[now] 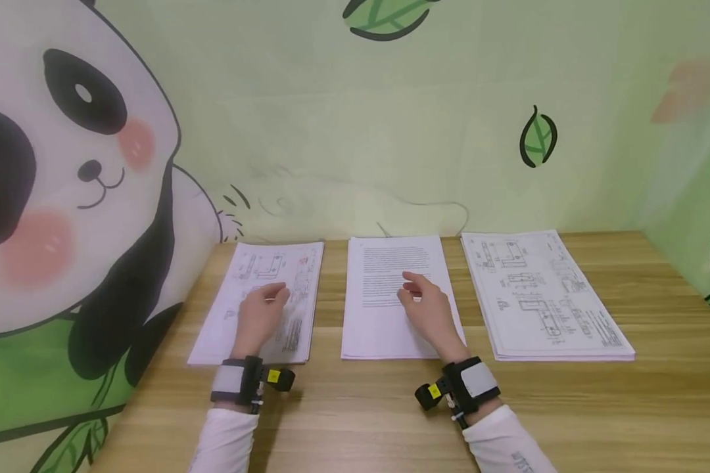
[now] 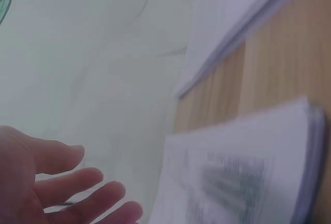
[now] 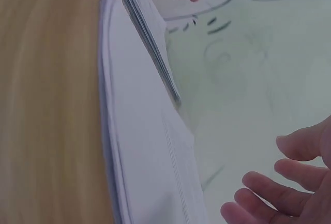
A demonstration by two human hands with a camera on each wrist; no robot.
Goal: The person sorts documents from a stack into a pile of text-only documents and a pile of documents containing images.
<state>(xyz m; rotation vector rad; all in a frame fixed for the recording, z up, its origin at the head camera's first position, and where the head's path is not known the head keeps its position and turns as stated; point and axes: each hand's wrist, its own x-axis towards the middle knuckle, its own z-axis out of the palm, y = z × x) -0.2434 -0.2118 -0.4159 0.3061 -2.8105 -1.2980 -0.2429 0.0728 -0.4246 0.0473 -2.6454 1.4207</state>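
Three stacks of paper lie side by side on the wooden table. Over the left stack (image 1: 225, 335), printed with technical drawings, hovers my left hand (image 1: 261, 315), fingers loosely bent and holding nothing. My right hand (image 1: 428, 312) is above the right part of the middle stack (image 1: 367, 338), whose top sheet carries lines of text; nothing is between its fingers. The right stack (image 1: 544, 295) also shows technical drawings, with no hand on it. In the left wrist view the relaxed left fingers (image 2: 103, 198) are spread apart, and the right wrist view shows the right fingers (image 3: 274, 193) likewise.
The wooden tabletop (image 1: 355, 414) runs in front of and between the stacks. Behind it hangs a pale green backdrop (image 1: 331, 131) with painted leaves and a large panda (image 1: 94, 210) at the left. Each wrist wears a strap with a small black camera (image 1: 281, 379).
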